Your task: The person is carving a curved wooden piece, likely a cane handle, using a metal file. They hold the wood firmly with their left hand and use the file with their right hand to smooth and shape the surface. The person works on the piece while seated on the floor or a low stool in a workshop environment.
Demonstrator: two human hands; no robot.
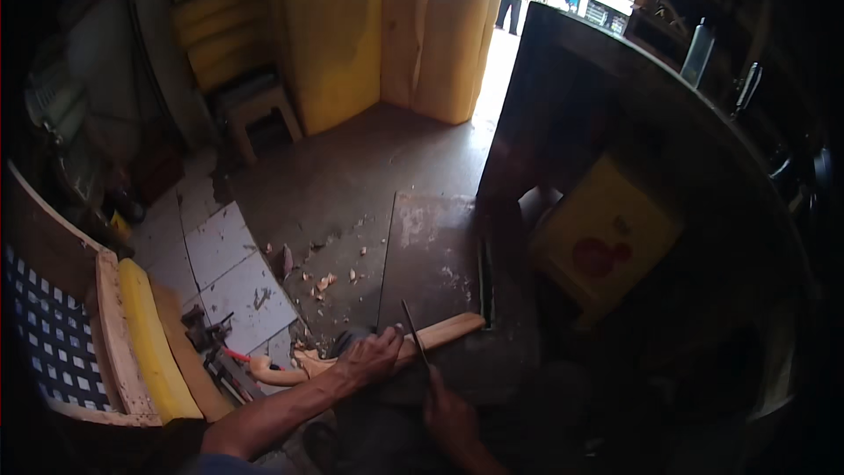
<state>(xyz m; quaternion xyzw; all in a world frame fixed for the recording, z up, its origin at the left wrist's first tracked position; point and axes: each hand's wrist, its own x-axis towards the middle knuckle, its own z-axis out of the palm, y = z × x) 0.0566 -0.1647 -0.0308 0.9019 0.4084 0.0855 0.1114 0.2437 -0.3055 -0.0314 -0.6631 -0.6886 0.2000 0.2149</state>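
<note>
A pale carved piece of wood (453, 330) lies slantwise across a dark board. Its near-left end is shaped into a curved hook, and its far-right end is straight and rounded. My left hand (374, 354) grips it around the middle, fingers closed over the top. In my right hand (450, 413) is a long thin file-like tool (415, 334), pointing up and away. The tool crosses the wood just right of my left hand; dim light hides its exact kind and whether it touches. My right fingers are closed and partly in shadow.
Wood shavings (325, 281) are scattered on the floor beyond the dark board (422, 246). At left are white tiles (233, 246), metal tools (211, 330) and a yellow-edged frame (145, 334). A yellow box (615, 220) stands right; yellow foam slabs (330, 35) stand by the doorway.
</note>
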